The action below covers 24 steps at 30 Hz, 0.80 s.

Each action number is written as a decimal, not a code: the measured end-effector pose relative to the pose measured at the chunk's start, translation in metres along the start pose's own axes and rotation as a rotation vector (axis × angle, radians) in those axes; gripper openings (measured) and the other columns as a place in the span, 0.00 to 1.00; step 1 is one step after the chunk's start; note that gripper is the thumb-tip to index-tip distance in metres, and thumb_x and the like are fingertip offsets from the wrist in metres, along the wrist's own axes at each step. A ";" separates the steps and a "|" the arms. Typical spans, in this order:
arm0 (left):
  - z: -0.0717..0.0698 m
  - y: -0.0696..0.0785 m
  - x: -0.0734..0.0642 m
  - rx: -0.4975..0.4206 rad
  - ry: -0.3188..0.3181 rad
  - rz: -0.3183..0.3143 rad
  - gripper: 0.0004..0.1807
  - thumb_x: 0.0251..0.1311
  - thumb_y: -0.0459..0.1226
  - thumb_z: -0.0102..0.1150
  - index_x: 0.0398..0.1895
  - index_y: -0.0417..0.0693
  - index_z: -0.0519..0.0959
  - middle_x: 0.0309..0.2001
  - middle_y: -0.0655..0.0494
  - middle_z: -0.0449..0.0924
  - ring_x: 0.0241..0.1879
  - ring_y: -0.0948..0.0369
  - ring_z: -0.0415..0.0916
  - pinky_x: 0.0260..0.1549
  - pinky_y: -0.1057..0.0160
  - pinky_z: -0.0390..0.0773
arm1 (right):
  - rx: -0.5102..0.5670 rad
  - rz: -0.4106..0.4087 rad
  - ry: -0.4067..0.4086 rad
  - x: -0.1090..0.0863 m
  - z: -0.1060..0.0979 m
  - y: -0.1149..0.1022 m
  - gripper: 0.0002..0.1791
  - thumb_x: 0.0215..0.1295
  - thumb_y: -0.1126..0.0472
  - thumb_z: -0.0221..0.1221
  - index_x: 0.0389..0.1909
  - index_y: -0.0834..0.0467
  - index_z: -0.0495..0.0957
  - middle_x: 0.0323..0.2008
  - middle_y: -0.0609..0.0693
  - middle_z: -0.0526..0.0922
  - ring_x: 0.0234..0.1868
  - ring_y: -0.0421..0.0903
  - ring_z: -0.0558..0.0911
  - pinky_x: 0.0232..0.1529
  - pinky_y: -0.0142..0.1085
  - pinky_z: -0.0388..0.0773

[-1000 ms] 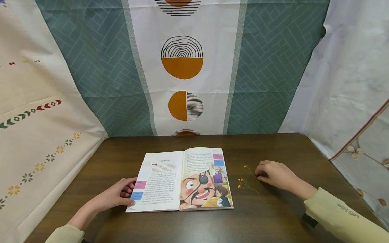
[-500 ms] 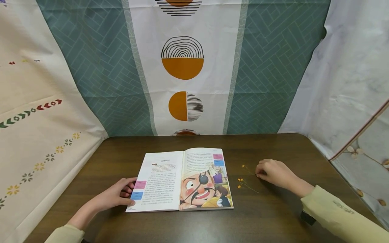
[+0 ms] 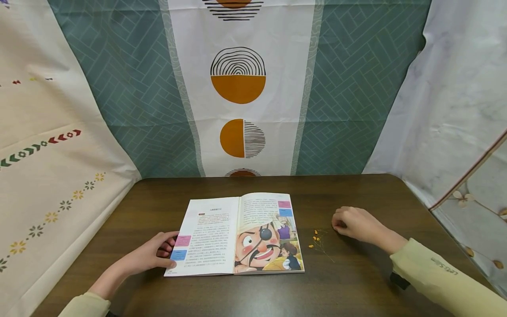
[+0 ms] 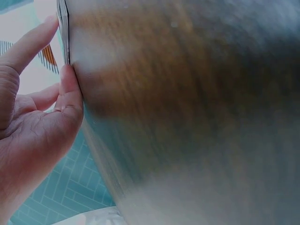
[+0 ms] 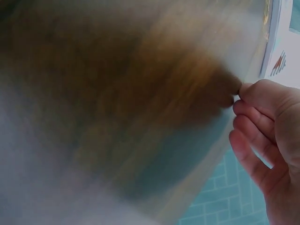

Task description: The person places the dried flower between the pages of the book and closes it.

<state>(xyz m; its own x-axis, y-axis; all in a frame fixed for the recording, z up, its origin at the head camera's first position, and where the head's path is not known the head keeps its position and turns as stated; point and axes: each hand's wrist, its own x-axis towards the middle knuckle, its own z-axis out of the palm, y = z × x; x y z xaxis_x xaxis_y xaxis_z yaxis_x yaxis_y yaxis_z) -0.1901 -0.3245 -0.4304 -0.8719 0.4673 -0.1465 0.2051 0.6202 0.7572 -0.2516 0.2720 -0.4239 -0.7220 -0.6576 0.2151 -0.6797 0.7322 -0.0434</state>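
Note:
An open illustrated book [image 3: 210, 237] lies on the dark wooden table [image 3: 253, 295]. My left hand [image 3: 148, 254] grips its left edge, thumb on the page; in the left wrist view the fingers [image 4: 70, 89] meet the edge. To the right of the book are two thin sprigs with small yellow flowers [image 3: 316, 238], close together and overlapping. My right hand [image 3: 358, 224] is beside them, its thumb and forefinger pinching the stem of the upper sprig. The pinched stem end is hidden by the fingers; in the right wrist view the fingertips [image 5: 246, 91] meet low over the table.
A patterned cloth [image 3: 237, 132] hangs behind the table's far edge. Cream cloth [image 3: 59, 198] borders the left side and a pale floral cloth [image 3: 467, 207] the right. A dark wrist band [image 3: 399, 280] shows under the right sleeve.
The upper sprig's flowers have swung toward the near side, up against the lower sprig, which has shifted and turned slightly. My right hand has moved only a little. The left hand and book stay still.

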 end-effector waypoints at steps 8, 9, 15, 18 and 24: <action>0.000 0.000 0.000 -0.012 -0.009 0.000 0.47 0.55 0.39 0.71 0.70 0.25 0.56 0.52 0.42 0.64 0.45 0.69 0.63 0.43 0.73 0.74 | 0.087 -0.020 -0.065 0.001 -0.006 0.006 0.10 0.55 0.64 0.70 0.26 0.44 0.82 0.27 0.35 0.78 0.28 0.29 0.74 0.28 0.28 0.73; 0.000 0.001 0.000 -0.013 -0.010 0.001 0.47 0.55 0.39 0.71 0.70 0.25 0.56 0.51 0.42 0.64 0.45 0.69 0.63 0.43 0.73 0.74 | 0.085 -0.020 -0.064 0.001 -0.007 0.006 0.11 0.55 0.64 0.70 0.25 0.44 0.82 0.27 0.35 0.78 0.28 0.29 0.74 0.28 0.28 0.73; 0.000 0.000 0.000 -0.012 -0.007 0.000 0.47 0.54 0.38 0.72 0.70 0.25 0.56 0.51 0.42 0.65 0.45 0.68 0.63 0.43 0.73 0.74 | 0.087 -0.023 -0.062 0.001 -0.007 0.005 0.11 0.56 0.64 0.70 0.25 0.44 0.81 0.25 0.34 0.77 0.25 0.27 0.69 0.26 0.27 0.70; -0.001 0.000 0.000 -0.011 -0.009 -0.007 0.47 0.55 0.39 0.71 0.70 0.26 0.56 0.51 0.42 0.64 0.45 0.69 0.63 0.43 0.73 0.74 | 0.091 -0.021 -0.064 0.000 -0.006 0.004 0.12 0.56 0.65 0.70 0.24 0.44 0.79 0.25 0.34 0.75 0.25 0.27 0.67 0.26 0.26 0.67; -0.001 -0.001 0.001 -0.013 -0.012 -0.005 0.47 0.55 0.40 0.71 0.70 0.26 0.56 0.51 0.42 0.64 0.45 0.70 0.63 0.43 0.73 0.74 | 0.125 -0.033 -0.069 -0.003 -0.004 0.003 0.12 0.55 0.66 0.69 0.26 0.44 0.79 0.26 0.34 0.74 0.26 0.27 0.68 0.26 0.26 0.68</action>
<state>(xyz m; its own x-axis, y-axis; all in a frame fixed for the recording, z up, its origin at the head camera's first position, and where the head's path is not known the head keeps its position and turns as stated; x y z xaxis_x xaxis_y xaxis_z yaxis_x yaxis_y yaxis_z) -0.1916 -0.3255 -0.4309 -0.8677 0.4713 -0.1579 0.1945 0.6143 0.7648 -0.2509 0.2775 -0.4206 -0.7032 -0.6948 0.1510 -0.7110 0.6849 -0.1594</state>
